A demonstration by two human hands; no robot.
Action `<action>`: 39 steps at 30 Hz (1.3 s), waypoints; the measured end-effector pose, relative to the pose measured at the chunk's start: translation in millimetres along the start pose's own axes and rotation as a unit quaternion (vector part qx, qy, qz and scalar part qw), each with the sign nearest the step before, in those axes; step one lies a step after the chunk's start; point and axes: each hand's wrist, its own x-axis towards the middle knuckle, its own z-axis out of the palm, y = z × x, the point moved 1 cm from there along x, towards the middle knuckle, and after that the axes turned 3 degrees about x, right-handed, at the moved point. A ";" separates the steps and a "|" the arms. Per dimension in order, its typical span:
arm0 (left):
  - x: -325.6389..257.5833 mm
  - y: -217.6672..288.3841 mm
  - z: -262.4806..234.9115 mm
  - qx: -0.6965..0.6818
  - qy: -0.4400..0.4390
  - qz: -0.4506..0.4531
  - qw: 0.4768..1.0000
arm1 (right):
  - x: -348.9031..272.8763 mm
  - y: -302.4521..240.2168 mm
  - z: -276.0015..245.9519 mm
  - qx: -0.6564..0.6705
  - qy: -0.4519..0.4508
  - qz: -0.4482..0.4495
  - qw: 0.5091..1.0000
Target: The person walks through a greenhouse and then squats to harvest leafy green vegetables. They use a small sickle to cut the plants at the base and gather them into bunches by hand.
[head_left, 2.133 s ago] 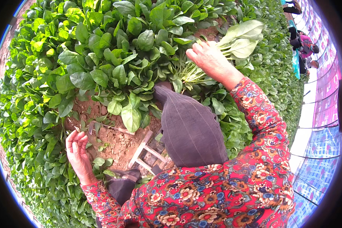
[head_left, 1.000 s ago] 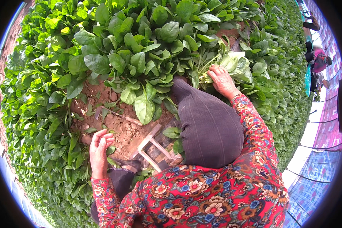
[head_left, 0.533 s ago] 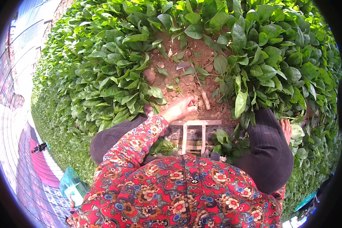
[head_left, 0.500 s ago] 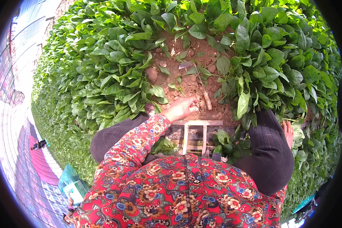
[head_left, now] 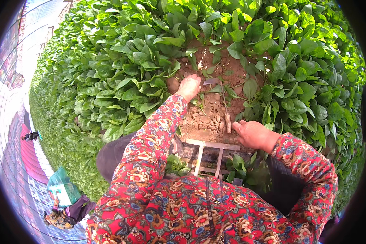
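Note:
My left hand (head_left: pixel 190 86) reaches forward over the bare soil (head_left: pixel 209 107), its back up and fingers stretched toward the ground, with nothing visible in them. It is beside the dark blade of a small sickle (head_left: pixel 227 122), which lies on the dirt with its thin metal shank and wooden handle pointing back toward me. My right hand (head_left: pixel 254 135) hovers just right of that handle, fingers loosely bent and apart, not gripping it. Leafy green plants (head_left: pixel 138 73) that look like spinach stand around the soil patch.
A wooden frame (head_left: pixel 209 145) lies between my legs, with loose green leaves (head_left: pixel 239 164) beside it. Dense plants (head_left: pixel 301 81) rise on the right. Far left are a teal bag (head_left: pixel 64 185), a pink strip (head_left: pixel 31 156) and part of another person (head_left: pixel 65 215).
My left hand has moved forward, from near the wooden frame to beside the blade. My right hand has come from beyond my right leg to near the handle. The view has shifted slightly.

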 end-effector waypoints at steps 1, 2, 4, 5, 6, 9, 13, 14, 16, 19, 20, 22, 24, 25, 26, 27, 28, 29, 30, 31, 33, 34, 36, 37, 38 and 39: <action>9.4 -4.6 1.0 0.018 0.024 0.005 1.000 | 35.0 7.6 18.6 -0.015 0.022 0.025 0.999; 17.5 -12.1 2.6 0.033 0.039 0.008 0.999 | 70.9 18.3 36.1 -0.020 0.023 0.100 0.995; 31.9 -31.3 13.8 0.049 0.059 0.008 0.997 | 121.5 36.0 67.2 -0.005 0.100 0.187 0.977; 33.3 -44.6 21.4 0.051 0.063 0.000 0.997 | 133.3 32.0 72.1 0.023 0.114 0.215 0.970; 32.0 -57.1 28.9 0.053 0.067 -0.006 0.996 | 144.0 26.9 76.7 0.050 0.127 0.245 0.960; 48.6 -57.8 20.3 0.162 0.018 0.066 0.984 | 164.9 59.4 145.8 0.038 0.220 0.299 0.928; 56.3 -86.1 19.8 0.258 -0.059 0.003 0.964 | 145.6 66.0 166.1 0.131 0.321 0.312 0.885; 55.0 -90.6 15.9 0.286 -0.053 -0.006 0.957 | 141.3 68.5 169.3 0.138 0.307 0.288 0.896; 47.2 -102.1 12.2 0.319 -0.018 -0.013 0.948 | 136.2 73.3 172.0 0.231 0.299 0.234 0.896; 32.4 -125.0 20.0 0.333 0.038 -0.019 0.942 | 132.9 70.4 166.2 0.418 0.327 0.150 0.834; 29.3 -129.1 22.6 0.340 0.035 -0.031 0.939 | 129.6 65.8 157.5 0.441 0.348 0.133 0.816; 27.5 -128.1 24.9 0.376 0.020 -0.046 0.925 | 134.5 61.9 152.5 0.419 0.420 0.083 0.801; 29.7 -124.3 21.0 0.404 -0.008 -0.075 0.912 | 148.6 51.8 131.7 0.344 0.436 0.074 0.828; 29.8 -121.0 19.9 0.417 -0.022 -0.088 0.904 | 156.9 46.1 121.0 0.307 0.442 0.071 0.840; 29.9 -120.4 19.1 0.434 -0.025 -0.092 0.896 | 171.7 43.9 114.5 0.269 0.436 0.070 0.856; 30.4 -118.0 16.0 0.442 -0.054 -0.099 0.890 | 186.4 41.2 108.0 0.230 0.429 0.071 0.871; 32.5 -113.3 10.6 0.449 -0.081 -0.105 0.884 | 197.0 34.7 100.6 0.214 0.443 0.071 0.868; 34.3 -111.9 9.1 0.457 -0.107 -0.112 0.876 | 207.4 28.5 93.2 0.199 0.458 0.070 0.864; 37.1 -113.5 11.5 0.452 -0.110 -0.110 0.878 | 224.4 29.2 94.6 0.186 0.459 0.093 0.864; 34.8 -118.6 14.1 0.456 -0.093 -0.095 0.880 | 242.1 31.9 97.6 0.202 0.445 0.103 0.866; 36.6 -122.3 17.6 0.459 -0.052 -0.057 0.885 | 263.7 37.5 101.0 0.227 0.419 0.133 0.869; 28.5 -126.1 15.5 0.450 -0.070 -0.062 0.888 | 251.3 20.5 73.7 0.180 0.391 0.123 0.894; 26.7 -118.4 4.4 0.432 -0.093 -0.054 0.896 | 251.3 16.2 66.3 0.179 0.388 0.129 0.895; 25.1 -122.0 7.2 0.429 -0.091 -0.051 0.897 | 253.9 14.4 64.5 0.179 0.387 0.129 0.895; 23.8 -125.1 10.3 0.426 -0.089 -0.048 0.899 | 258.1 13.0 63.0 0.176 0.385 0.135 0.896; 23.1 -128.1 13.4 0.423 -0.086 -0.045 0.901 | 263.0 12.2 61.7 0.174 0.383 0.141 0.896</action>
